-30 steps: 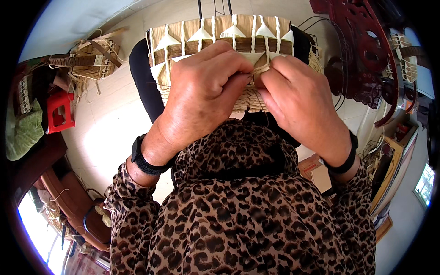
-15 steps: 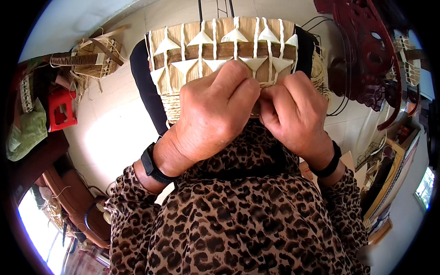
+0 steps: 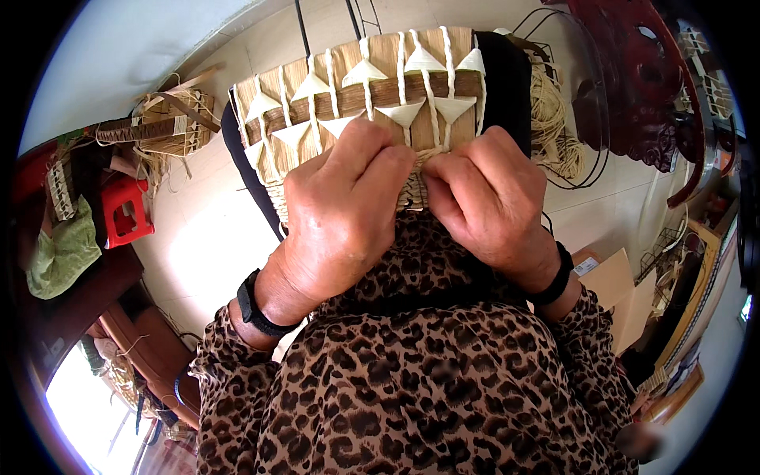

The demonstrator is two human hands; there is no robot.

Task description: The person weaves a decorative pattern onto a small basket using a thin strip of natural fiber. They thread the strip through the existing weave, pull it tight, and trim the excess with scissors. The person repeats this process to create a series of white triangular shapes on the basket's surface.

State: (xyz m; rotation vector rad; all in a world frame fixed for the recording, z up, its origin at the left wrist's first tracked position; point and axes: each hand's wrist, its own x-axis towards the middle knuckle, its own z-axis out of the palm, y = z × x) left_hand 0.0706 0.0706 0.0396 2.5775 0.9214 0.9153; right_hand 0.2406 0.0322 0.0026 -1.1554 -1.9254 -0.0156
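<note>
Across my lap lies a woven straw piece (image 3: 356,49), tan with a brown band, white twisted cords and pale triangles, its near edge wrapped in rows of pale cord. My left hand (image 3: 340,198) is closed over that near edge, its fingertips curled inward and mostly hidden. Close beside it, my right hand (image 3: 491,194) is pinched. A pale straw cord (image 3: 428,151) runs along the edge between the two hands, and both seem to grip it; the exact hold is covered by the fingers.
Loose pale fibre (image 3: 556,131) lies in a coil to the right, near dark carved wooden furniture (image 3: 633,87). An open cardboard box (image 3: 613,281) is beside my right arm. At the left are a red plastic stool (image 3: 127,212), a green bag (image 3: 65,253) and another woven piece (image 3: 170,119).
The woven piece has shifted left and tilted in view, and both hands have moved left with it. The hands are a little further apart, and more of the cardboard box shows.
</note>
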